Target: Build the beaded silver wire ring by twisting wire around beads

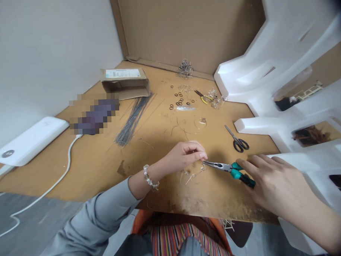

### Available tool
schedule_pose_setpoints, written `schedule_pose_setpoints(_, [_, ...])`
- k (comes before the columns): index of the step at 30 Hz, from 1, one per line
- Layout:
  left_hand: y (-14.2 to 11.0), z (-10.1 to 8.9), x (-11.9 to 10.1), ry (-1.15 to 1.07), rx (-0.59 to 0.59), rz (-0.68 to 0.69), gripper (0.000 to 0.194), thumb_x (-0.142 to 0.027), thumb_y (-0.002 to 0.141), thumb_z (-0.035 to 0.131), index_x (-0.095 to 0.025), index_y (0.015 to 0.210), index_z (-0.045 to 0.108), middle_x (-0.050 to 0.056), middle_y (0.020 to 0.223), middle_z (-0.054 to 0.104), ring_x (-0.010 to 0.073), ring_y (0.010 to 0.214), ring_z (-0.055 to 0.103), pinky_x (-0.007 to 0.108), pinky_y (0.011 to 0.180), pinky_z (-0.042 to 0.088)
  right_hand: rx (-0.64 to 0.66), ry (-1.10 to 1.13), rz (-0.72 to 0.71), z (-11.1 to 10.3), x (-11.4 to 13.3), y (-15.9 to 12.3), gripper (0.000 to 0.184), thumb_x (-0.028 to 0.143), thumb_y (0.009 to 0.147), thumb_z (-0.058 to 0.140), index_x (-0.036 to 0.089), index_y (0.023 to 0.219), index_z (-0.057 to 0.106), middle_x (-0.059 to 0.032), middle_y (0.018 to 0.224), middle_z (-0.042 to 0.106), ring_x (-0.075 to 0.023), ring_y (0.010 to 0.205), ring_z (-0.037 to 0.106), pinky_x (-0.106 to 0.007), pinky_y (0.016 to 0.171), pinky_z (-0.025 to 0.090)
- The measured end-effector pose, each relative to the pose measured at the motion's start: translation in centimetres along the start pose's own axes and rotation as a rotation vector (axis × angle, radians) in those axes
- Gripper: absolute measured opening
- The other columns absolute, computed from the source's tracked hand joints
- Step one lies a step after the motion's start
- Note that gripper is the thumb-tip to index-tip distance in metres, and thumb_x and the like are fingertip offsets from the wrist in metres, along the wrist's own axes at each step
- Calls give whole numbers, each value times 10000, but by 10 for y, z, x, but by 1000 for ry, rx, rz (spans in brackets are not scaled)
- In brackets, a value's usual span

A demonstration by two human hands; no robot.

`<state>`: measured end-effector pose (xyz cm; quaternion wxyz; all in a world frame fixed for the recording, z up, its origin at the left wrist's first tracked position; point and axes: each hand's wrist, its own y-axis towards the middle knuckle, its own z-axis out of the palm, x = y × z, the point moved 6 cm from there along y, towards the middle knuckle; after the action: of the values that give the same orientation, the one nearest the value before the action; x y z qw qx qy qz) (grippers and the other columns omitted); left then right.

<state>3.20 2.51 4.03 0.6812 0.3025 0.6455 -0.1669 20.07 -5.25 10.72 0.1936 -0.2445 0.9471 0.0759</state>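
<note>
My left hand [185,155] is closed at its fingertips around a thin silver wire [193,175], whose loose curls lie on the tan board [158,173] below. My right hand [273,184] grips needle-nose pliers [230,169] with teal handles. Their steel jaws reach toward the wire just beside my left fingertips. The point where the jaws meet the wire is small and hard to make out.
Black scissors [237,141] lie right of centre. Farther back are small black rings [179,99], yellow-handled pliers [203,97], a bundle of long wires [132,122], a cardboard box [124,83], and a white power bank [28,142]. White foam packing [282,64] rises along the right.
</note>
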Motion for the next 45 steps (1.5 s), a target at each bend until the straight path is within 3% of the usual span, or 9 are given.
schedule_pose_setpoints(16, [0,1,0,-14,10,3,190,-236,840,551,-131,709,640,45,788,608,107,713,565,250,702,459,-12,11,-6,0,-1,1,126,268,751,592,203,844,649,-30,649,587,-205,617,554,-314,580,306])
schedule_pose_setpoints(27, [-1,0,-4,-71,0,18,232,-285,853,548,-128,706,636,52,802,606,120,746,582,276,751,464,107,116,87,16,-8,-7,183,290,732,574,224,880,660,0,575,585,-181,471,530,-288,460,218])
schedule_pose_setpoints(31, [0,-2,0,-49,-29,6,238,-301,856,546,-133,713,637,49,783,613,123,749,579,272,750,458,151,131,94,19,-7,-5,182,260,725,576,221,887,648,-12,654,615,-190,532,572,-289,480,295])
schedule_pose_setpoints(36, [0,-4,5,-41,-66,16,228,-288,861,544,-135,717,633,43,773,615,122,748,579,269,746,457,61,56,61,11,-6,-3,212,302,747,595,197,924,648,-57,781,645,-234,692,607,-326,614,405])
schedule_pose_setpoints(45, [0,-4,6,-64,-64,-18,207,-277,848,560,-128,731,644,41,779,616,117,746,578,268,746,452,5,-4,57,7,-1,-3,191,283,730,598,182,881,657,-63,742,627,-216,644,563,-310,577,350])
